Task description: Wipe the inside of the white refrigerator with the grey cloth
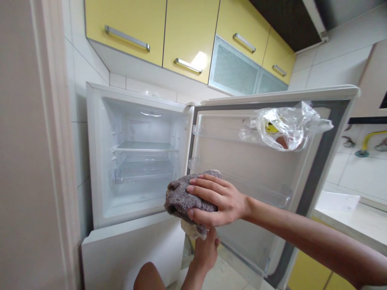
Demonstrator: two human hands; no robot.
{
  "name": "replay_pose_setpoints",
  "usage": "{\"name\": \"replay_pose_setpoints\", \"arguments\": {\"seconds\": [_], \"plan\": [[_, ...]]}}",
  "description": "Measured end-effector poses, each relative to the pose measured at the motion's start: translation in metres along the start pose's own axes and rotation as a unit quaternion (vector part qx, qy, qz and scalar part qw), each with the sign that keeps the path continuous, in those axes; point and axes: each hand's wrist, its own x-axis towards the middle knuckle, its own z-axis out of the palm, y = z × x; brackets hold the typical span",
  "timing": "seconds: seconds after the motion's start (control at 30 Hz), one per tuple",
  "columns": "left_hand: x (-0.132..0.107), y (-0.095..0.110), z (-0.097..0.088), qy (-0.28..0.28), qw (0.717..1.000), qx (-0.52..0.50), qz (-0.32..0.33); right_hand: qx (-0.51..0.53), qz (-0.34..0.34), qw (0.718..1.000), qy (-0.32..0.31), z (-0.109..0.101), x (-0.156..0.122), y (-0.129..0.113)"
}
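A folded, fuzzy grey-brown cleaning cloth [189, 197] with a pale underside is held up in front of the refrigerator [139, 221]. My right hand [219, 197] lies over its top and right side, the fingers curved around it and the thumb along the lower edge. Under the cloth is my left hand [207, 249], closed on its lower part, with most fingers hidden. The refrigerator door [229, 149] stands swung out to the right behind my hands. Inside the compartment are a glass shelf [146, 146] and a clear drawer [145, 171].
A clear plastic bag [290, 127] with something yellow inside hangs at the door's upper rack. Another clear door rack [256, 189] sits lower. Yellow wall cabinets [187, 36] run overhead, and a white counter [359, 221] lies right. My knee [149, 276] shows below.
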Motion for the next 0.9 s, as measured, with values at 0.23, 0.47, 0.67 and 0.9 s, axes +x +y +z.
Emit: {"name": "replay_pose_setpoints", "arguments": {"seconds": [0.23,0.47,0.67,0.9], "plan": [[-0.005,-0.002,-0.017,-0.03,0.999,-0.021,0.0,-0.058,0.111,0.989,-0.076,-0.011,-0.012,-0.003],[-0.002,-0.01,-0.01,-0.032,0.999,-0.017,-0.001,-0.068,0.183,0.978,-0.071,-0.022,-0.018,-0.012],[0.0,-0.015,-0.01,-0.032,0.998,-0.043,0.015,-0.072,0.184,0.979,-0.057,-0.029,-0.016,-0.017],[-0.003,-0.018,-0.029,-0.025,0.975,-0.215,-0.042,-0.1,0.265,0.958,-0.045,-0.029,-0.019,-0.011]]}}
